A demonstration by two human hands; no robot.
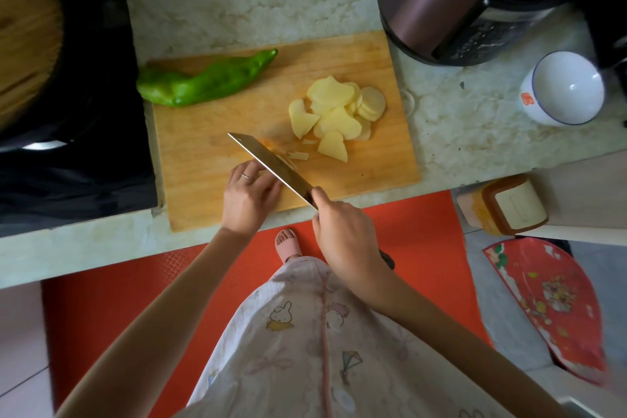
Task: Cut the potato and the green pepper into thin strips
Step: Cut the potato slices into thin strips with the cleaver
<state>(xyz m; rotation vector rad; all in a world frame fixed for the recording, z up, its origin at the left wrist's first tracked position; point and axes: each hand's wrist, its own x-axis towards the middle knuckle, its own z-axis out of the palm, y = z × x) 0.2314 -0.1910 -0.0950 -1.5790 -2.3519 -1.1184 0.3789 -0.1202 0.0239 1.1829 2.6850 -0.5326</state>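
A wooden cutting board lies on the counter. A whole green pepper rests at its far left corner. A pile of several pale potato slices sits right of centre, and a few thin potato strips lie beside the knife blade. My right hand grips the cleaver's handle, blade edge down on the board. My left hand has its fingers curled down on potato slices just left of the blade; those slices are mostly hidden under the fingers.
A dark stove top with a wok and wooden lid stands at the left. A rice cooker stands behind the board, a white bowl to the right, an orange-lidded container at the counter edge.
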